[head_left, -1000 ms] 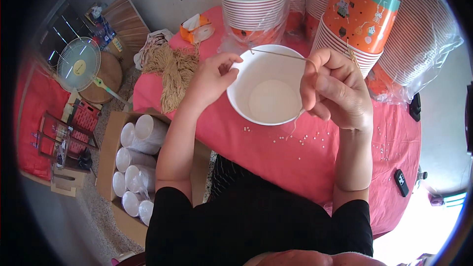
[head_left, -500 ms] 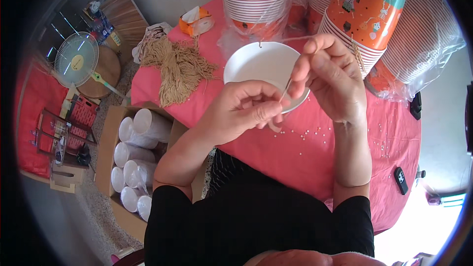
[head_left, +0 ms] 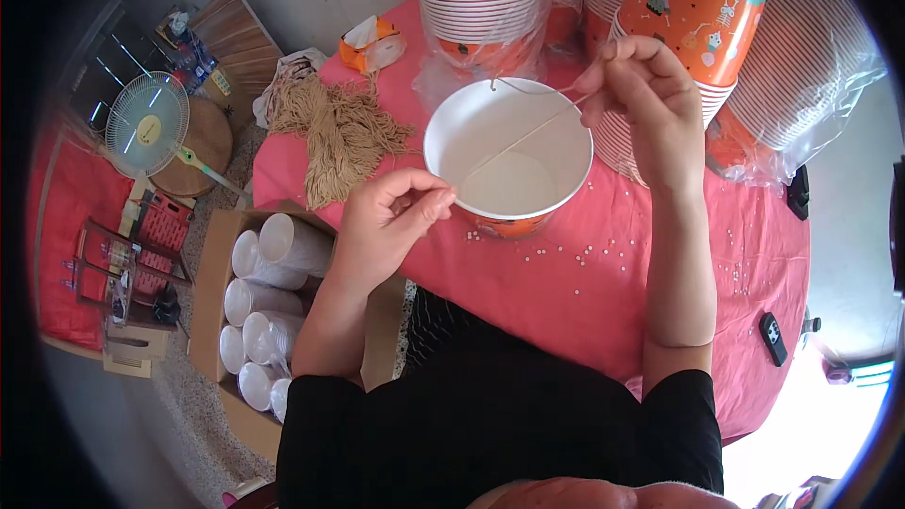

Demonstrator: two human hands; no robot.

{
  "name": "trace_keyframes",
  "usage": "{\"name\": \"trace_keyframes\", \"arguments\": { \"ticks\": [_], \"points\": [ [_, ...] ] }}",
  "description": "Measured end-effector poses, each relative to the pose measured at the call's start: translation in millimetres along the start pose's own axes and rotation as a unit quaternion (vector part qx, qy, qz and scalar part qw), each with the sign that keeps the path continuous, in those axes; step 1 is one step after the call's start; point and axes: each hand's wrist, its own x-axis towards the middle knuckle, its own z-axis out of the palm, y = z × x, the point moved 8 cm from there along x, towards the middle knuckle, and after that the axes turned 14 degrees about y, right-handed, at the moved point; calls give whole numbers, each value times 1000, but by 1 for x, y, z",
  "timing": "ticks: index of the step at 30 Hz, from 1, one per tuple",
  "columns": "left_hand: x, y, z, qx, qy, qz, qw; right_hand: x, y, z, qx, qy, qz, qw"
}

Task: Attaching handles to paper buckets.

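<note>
A white-lined paper bucket [head_left: 517, 190] with an orange outside stands open on the pink-covered table. Over its mouth a thin tan cord [head_left: 524, 140] runs taut and slanting between my two hands. My left hand [head_left: 386, 226] pinches the lower end near the bucket's left rim, thumb against the fingertips. Higher up, past the far right of the rim, my right hand [head_left: 650, 99] pinches the other end. Another stretch of cord dips from the right hand to the bucket's far rim, where a small loop shows. A heap of loose tan cords [head_left: 344, 137] lies left of the bucket.
Wrapped stacks of paper buckets [head_left: 481, 14] and a taller orange stack [head_left: 693, 14] crowd the table's back. Small white bits [head_left: 589, 253] are scattered in front. A tissue pack [head_left: 372, 44], a black remote [head_left: 773, 339], a carton [head_left: 207, 287] of white cups and a fan [head_left: 146, 123] surround me.
My hands have drawn apart from close together above the bucket. The left moved down and left, the right slightly up and right, and the cord between them now stretches long and straight.
</note>
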Motion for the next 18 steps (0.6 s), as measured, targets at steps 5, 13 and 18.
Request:
{"name": "trace_keyframes", "arguments": {
  "ticks": [5,13,18],
  "points": [
    [-1,12,-9,37,79,78,993,-8,-18,-1,-445,82,-209,867],
    [-3,43,23,104,60,220,968,-57,0,69,-280,-175,-2,944],
    [1,48,29,74,51,244,966,-58,18,65,-307,-206,36,928]
  ]
}}
